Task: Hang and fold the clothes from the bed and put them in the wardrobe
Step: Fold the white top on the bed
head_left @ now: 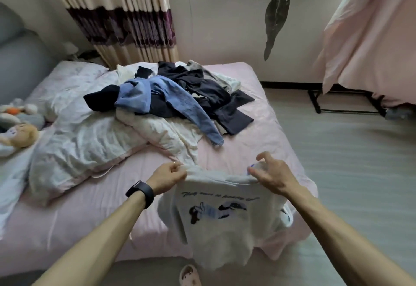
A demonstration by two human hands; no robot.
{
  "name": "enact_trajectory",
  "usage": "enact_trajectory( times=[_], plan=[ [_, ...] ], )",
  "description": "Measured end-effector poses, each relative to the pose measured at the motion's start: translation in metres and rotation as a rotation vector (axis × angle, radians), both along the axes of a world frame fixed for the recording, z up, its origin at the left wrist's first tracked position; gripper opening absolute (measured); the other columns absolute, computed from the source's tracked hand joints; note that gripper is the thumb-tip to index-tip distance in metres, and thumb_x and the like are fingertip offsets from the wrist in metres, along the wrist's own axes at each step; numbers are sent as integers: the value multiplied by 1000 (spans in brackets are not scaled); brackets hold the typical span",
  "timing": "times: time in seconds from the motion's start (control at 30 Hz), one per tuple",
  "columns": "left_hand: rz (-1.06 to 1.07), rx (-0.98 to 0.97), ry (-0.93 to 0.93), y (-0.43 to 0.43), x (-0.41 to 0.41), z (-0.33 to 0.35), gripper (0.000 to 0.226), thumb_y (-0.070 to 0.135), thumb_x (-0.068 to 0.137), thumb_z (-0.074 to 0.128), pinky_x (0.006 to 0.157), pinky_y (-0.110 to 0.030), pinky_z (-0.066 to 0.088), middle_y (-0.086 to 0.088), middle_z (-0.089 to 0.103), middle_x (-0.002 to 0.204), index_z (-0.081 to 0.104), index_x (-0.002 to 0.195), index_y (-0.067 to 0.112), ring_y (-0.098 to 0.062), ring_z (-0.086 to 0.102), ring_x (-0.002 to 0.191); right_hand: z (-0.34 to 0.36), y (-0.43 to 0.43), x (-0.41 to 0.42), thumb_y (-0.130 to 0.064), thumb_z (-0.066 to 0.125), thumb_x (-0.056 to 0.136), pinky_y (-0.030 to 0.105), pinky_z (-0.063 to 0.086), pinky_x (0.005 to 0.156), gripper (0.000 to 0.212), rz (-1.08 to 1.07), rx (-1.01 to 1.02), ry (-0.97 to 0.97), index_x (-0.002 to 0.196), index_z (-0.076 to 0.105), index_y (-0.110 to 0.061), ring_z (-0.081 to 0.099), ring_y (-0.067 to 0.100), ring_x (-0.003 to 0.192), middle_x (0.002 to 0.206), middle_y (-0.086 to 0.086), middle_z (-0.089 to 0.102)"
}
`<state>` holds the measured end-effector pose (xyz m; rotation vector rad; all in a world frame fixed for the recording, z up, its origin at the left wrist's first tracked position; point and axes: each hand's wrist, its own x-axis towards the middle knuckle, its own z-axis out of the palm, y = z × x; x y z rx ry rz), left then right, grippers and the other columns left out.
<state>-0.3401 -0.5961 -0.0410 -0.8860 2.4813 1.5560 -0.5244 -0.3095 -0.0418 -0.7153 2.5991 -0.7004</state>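
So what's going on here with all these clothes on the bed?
A person stands at the edge of a pink-sheeted bed and holds up a white printed T-shirt by its top edge. The left hand pinches one corner and the right hand holds the other. The shirt hangs down unfolded. Further back on the bed lies a heap of blue jeans and dark garments, beside a crumpled white duvet. No wardrobe is in view.
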Motion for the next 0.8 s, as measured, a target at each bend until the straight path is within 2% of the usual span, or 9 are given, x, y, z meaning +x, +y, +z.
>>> enact_trajectory(
  times=[0.07,0.13,0.27,0.33,0.47,0.53,0.67,0.73,0.8],
  plan=[
    [-23,-224,-30,-2,9,-2,28,46,65,55,58,-29,34,9,47,65,46,65,20,-14,44,64,-3,-3,7,-45,68,74,36,47,85,65,74,-27,-87,131,48,-20,59,31,99,103,5,64],
    [-62,-379,-146,-2,16,-1,31,52,63,54,65,-31,36,9,50,70,47,69,22,-16,48,70,-10,-5,9,-25,68,77,29,44,84,64,95,-10,-68,136,46,-16,59,31,104,114,10,62],
    [-144,-101,-269,-4,32,-3,32,46,59,61,66,-33,28,7,42,70,40,68,24,-18,39,69,-24,-12,17,-4,62,85,35,44,78,43,116,-114,115,126,52,-9,63,40,102,110,17,68],
    [-152,0,-295,-2,38,-2,29,40,58,64,63,-31,28,7,40,69,41,63,23,-15,37,66,-27,-16,20,-9,67,87,38,45,74,42,93,-164,180,127,53,-8,65,41,97,107,19,69],
    [-151,92,-338,3,47,-8,27,35,53,70,59,-26,28,6,44,65,46,54,23,-13,39,66,-35,-15,23,-37,67,92,47,50,74,40,-70,-46,291,122,54,-13,63,43,93,96,21,69],
    [-128,164,-332,5,53,-12,25,27,51,72,60,-26,30,4,46,65,48,56,23,-15,42,68,-36,-15,27,-36,68,92,47,49,77,36,-96,-90,286,119,58,-13,63,41,96,99,20,69],
    [-98,242,-362,3,69,-18,33,7,59,69,55,-22,39,-1,54,75,56,87,18,-17,48,72,-41,-13,42,-21,67,95,45,48,83,31,-36,-202,287,125,64,-14,63,39,102,116,13,67],
    [-76,193,-349,0,78,-23,52,3,65,63,60,-26,39,-5,52,82,56,110,29,-18,47,74,-48,-11,48,-18,64,97,46,45,82,29,24,-150,356,125,66,-18,65,40,98,119,10,66],
    [-82,182,-315,3,83,-25,64,3,67,59,62,-26,41,-2,54,89,54,121,38,-16,49,76,-55,-12,51,-15,63,97,46,44,82,29,63,-125,402,124,68,-20,66,37,97,122,5,67]
  ],
)
